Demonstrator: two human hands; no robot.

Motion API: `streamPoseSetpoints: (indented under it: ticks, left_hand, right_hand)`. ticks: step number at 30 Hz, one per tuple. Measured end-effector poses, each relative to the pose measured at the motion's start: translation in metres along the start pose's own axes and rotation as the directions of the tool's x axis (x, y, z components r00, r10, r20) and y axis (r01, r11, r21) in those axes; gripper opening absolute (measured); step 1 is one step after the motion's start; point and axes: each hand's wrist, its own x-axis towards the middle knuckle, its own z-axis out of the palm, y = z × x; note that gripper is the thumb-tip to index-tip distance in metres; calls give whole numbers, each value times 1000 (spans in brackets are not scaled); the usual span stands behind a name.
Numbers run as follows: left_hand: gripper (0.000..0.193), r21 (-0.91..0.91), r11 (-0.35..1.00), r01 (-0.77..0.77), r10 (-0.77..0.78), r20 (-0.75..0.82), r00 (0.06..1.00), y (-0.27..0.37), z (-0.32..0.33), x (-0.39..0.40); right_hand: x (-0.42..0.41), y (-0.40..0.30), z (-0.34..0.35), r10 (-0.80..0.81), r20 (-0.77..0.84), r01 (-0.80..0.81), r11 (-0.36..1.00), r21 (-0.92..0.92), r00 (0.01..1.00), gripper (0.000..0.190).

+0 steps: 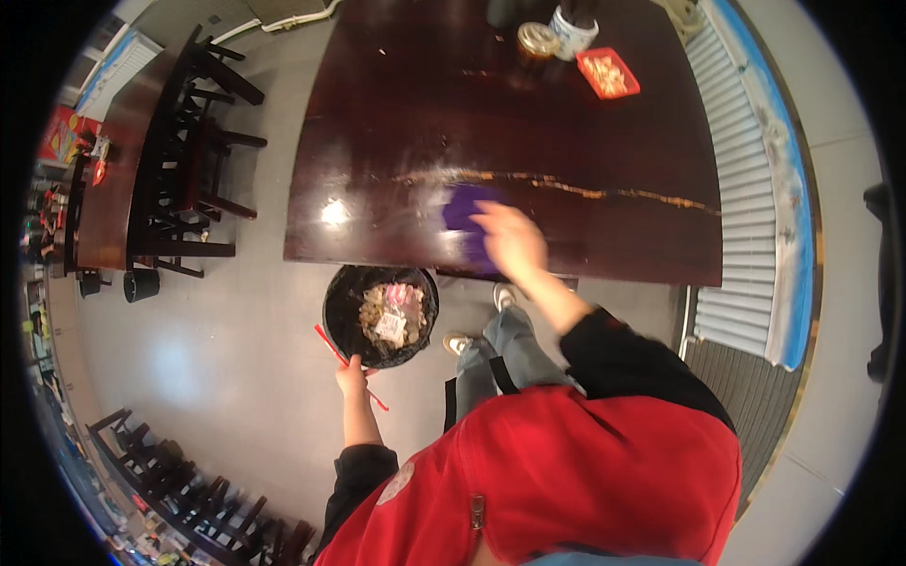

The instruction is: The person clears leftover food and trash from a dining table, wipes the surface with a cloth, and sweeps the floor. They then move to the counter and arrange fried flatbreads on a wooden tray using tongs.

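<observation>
My right hand (513,239), slightly blurred, presses on a purple cloth (466,209) at the near edge of a dark wooden table (396,127). Below the table's edge, my left hand (353,376) grips the rim of a black waste bin (340,304), which holds crumpled waste and a printed wrapper. A thin red strip (330,342) runs along the same hand, its two ends sticking out. A light brown cracked line (587,189) crosses the tabletop just beyond the cloth. Whether the cloth is gripped or only lies under my right fingers is hard to see.
Toward the table's far right stand a red tray (632,80) of light pieces, a lidded glass jar (538,40) and a patterned white pot (574,37). Another long table (113,212) with dark stools is at left. Corrugated white panelling (732,113) borders the right side.
</observation>
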Motion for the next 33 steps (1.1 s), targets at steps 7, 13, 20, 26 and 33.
streamPoseSetpoints:
  ticks: [7, 13, 20, 26, 33]
  left_hand:
    - [18, -25, 997, 76, -77, -55, 995, -15, -13, -1]
    - [19, -150, 959, 242, -269, -198, 943, -38, -20, -6]
    - [19, -223, 935, 277, -339, -322, 884, -22, -19, -22]
    - [20, -223, 923, 314, -373, -317, 872, -5, -45, -14]
    - [22, -285, 941, 183, -254, -237, 938, 12, -55, 7]
  right_hand:
    - [-1, 118, -65, 597, -409, -724, 561, -402, 690, 52]
    - [202, 22, 122, 204, -246, -212, 977, -6, 948, 31]
    - [164, -157, 216, -498, 219, 408, 842, 354, 839, 24]
    - [109, 19, 57, -31, 6, 29, 980, 199, 1000, 19]
    - [-74, 292, -237, 387, -548, -653, 602, -459, 742, 45]
